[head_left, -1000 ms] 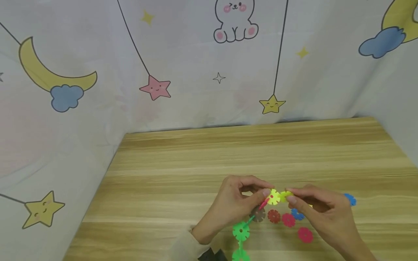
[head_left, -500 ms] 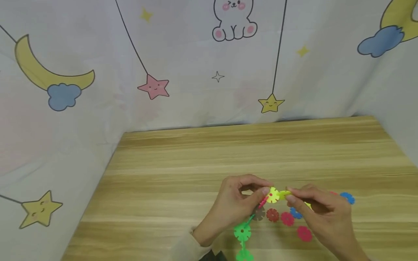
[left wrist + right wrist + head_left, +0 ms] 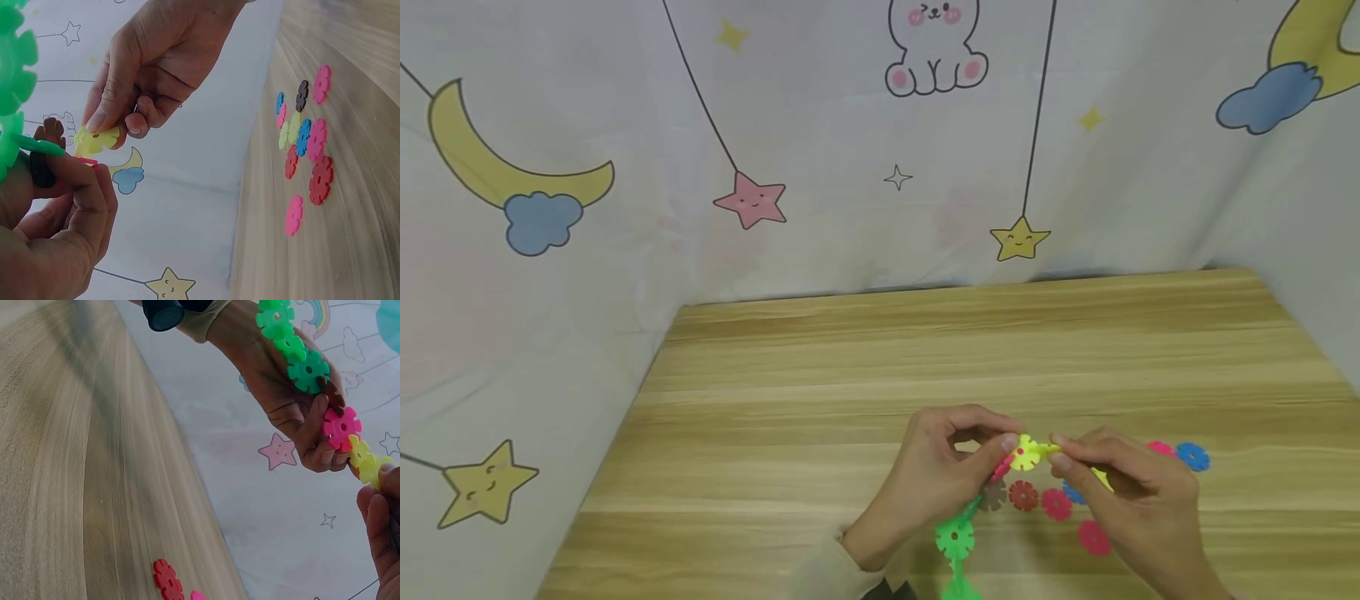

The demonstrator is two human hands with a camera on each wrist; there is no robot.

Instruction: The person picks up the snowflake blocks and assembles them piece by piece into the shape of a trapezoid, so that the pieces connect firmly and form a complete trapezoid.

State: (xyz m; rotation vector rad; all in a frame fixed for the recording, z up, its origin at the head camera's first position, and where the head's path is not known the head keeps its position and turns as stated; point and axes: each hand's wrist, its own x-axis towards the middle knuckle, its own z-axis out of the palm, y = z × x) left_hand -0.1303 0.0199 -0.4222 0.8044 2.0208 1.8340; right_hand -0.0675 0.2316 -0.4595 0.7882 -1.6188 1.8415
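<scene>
outer yellow disc [image 3: 1049,448] turned more edge-on, far pink disc [image 3: 1161,448] uncovered beside far blue disc [image 3: 1192,457]

Notched-disc chain [image 3: 312,380], green to pink, in left hand [image 3: 940,467]; 2 yellow end discs [image 3: 364,459], outermost in right hand [image 3: 1138,483].
</scene>
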